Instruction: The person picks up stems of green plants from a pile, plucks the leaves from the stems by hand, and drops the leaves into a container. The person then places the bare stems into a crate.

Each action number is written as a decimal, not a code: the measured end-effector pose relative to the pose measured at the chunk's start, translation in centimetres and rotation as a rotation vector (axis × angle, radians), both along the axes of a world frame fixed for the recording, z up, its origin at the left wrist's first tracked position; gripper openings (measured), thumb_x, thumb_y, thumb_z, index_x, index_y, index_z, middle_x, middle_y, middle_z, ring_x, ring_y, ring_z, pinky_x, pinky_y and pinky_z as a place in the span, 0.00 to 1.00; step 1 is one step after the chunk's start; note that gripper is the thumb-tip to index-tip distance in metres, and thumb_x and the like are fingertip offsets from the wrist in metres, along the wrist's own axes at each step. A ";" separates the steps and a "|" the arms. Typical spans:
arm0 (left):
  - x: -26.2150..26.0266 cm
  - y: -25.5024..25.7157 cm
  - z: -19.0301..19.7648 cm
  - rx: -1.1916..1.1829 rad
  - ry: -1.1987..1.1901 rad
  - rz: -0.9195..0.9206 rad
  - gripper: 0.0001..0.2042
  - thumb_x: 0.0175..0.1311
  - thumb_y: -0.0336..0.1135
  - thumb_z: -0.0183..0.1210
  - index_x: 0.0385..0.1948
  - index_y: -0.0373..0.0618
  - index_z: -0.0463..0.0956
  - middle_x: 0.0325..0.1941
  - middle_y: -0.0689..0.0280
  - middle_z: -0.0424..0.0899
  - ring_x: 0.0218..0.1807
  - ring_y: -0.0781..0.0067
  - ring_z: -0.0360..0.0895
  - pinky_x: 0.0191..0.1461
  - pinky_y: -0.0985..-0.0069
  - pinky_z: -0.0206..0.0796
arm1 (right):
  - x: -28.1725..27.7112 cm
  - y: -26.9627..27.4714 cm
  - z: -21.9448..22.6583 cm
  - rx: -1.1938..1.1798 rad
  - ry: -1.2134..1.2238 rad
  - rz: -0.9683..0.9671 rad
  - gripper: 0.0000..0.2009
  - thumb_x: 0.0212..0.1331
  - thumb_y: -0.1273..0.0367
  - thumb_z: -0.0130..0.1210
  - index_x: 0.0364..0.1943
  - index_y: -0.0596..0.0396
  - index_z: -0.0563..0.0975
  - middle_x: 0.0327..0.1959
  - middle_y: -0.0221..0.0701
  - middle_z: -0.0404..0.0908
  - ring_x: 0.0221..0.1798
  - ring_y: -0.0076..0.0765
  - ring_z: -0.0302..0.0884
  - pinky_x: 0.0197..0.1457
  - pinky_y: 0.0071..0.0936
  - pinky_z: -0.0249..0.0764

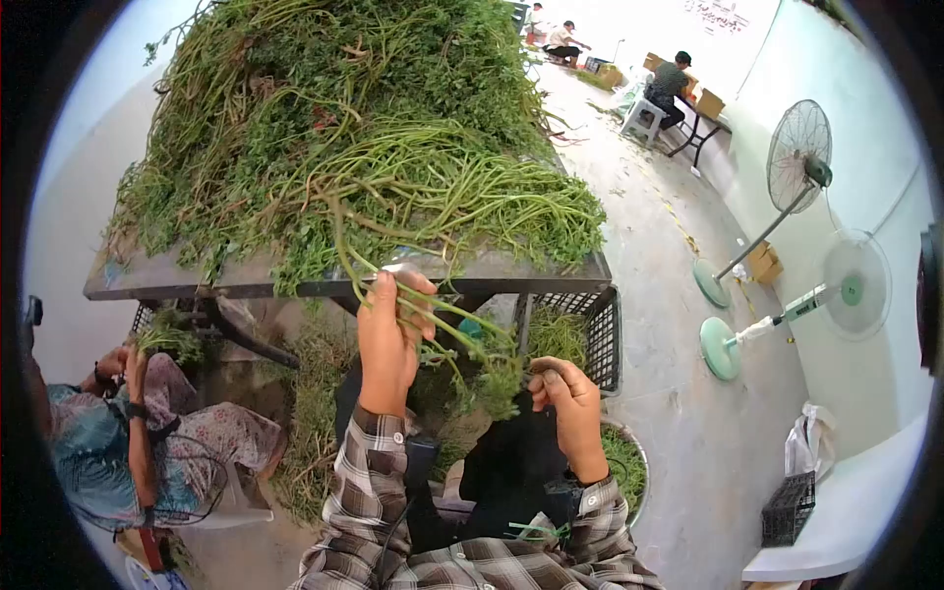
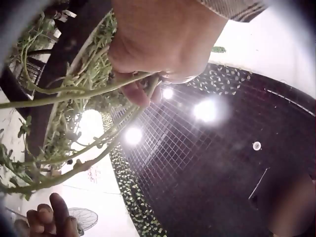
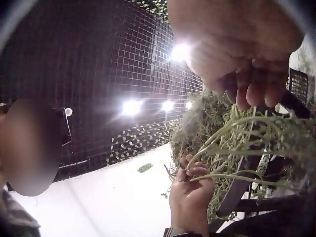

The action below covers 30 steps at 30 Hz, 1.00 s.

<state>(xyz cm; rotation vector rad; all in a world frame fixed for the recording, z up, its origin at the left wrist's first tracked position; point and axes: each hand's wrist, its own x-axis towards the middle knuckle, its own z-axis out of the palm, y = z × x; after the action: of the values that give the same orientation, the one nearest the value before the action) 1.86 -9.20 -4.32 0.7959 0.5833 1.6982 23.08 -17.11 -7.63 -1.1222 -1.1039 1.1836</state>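
Several long green stems (image 1: 447, 308) with leafy ends are gripped by my left hand (image 1: 388, 344), in front of the table's near edge. The left wrist view shows the fingers of my left hand (image 2: 158, 44) curled round the stems (image 2: 106, 89), which fan out. Beside the leafy ends is my right hand (image 1: 572, 413), its fingers loosely bent. No stem shows between the fingers of my right hand (image 3: 237, 54) in the right wrist view; its thumb is hidden there.
A big heap of greens (image 1: 344, 128) covers the table (image 1: 246, 275). Below are a black crate (image 1: 605, 339) and a round basket (image 1: 641, 472) of greens. At the left a seated person (image 1: 147, 433) holds greens. Fans (image 1: 801, 162) and other people stand or sit at the right and back.
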 end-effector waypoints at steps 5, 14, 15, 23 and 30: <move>0.7 -3.0 -0.8 -0.081 0.114 -0.062 0.19 0.70 0.46 0.41 0.30 0.40 0.72 0.26 0.65 0.76 0.16 0.81 0.67 0.18 0.84 0.60 | -0.9 -1.7 0.7 0.173 -0.250 -0.069 0.11 0.60 0.71 0.49 0.44 0.60 0.75 0.35 0.31 0.76 0.37 0.25 0.72 0.41 0.22 0.69; 2.5 -7.8 0.5 -0.071 0.319 -0.221 0.19 0.68 0.49 0.44 0.31 0.41 0.74 0.25 0.69 0.75 0.20 0.85 0.68 0.19 0.86 0.61 | -3.1 -4.4 0.3 0.276 -0.385 0.069 0.06 0.58 0.73 0.50 0.35 0.62 0.74 0.25 0.36 0.72 0.27 0.33 0.69 0.33 0.27 0.66; 2.9 -8.3 0.1 -0.040 0.389 -0.239 0.19 0.68 0.49 0.44 0.31 0.42 0.74 0.24 0.70 0.75 0.21 0.85 0.68 0.19 0.86 0.62 | -3.0 -4.5 0.5 0.247 -0.348 0.085 0.07 0.60 0.71 0.49 0.35 0.62 0.75 0.22 0.30 0.70 0.26 0.26 0.67 0.31 0.23 0.64; 3.6 -8.8 -2.3 -0.286 0.320 -0.212 0.20 0.68 0.50 0.44 0.22 0.45 0.71 0.20 0.70 0.74 0.16 0.86 0.63 0.15 0.86 0.50 | -3.9 -5.7 -1.3 0.250 -0.241 0.178 0.09 0.63 0.68 0.46 0.34 0.61 0.72 0.19 0.29 0.65 0.23 0.20 0.59 0.27 0.22 0.61; 2.4 -8.2 -1.3 -0.289 0.329 -0.014 0.20 0.67 0.51 0.44 0.18 0.50 0.70 0.16 0.71 0.72 0.14 0.85 0.59 0.16 0.84 0.48 | -4.4 -7.5 -0.1 0.095 -0.263 0.215 0.10 0.64 0.68 0.45 0.30 0.60 0.72 0.18 0.23 0.64 0.23 0.16 0.58 0.27 0.18 0.58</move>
<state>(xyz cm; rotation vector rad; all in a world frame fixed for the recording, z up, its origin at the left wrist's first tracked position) 4.26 -17.44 -5.66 0.8700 1.0217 1.4346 18.72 -24.58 -7.70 -1.1278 -1.4980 1.1558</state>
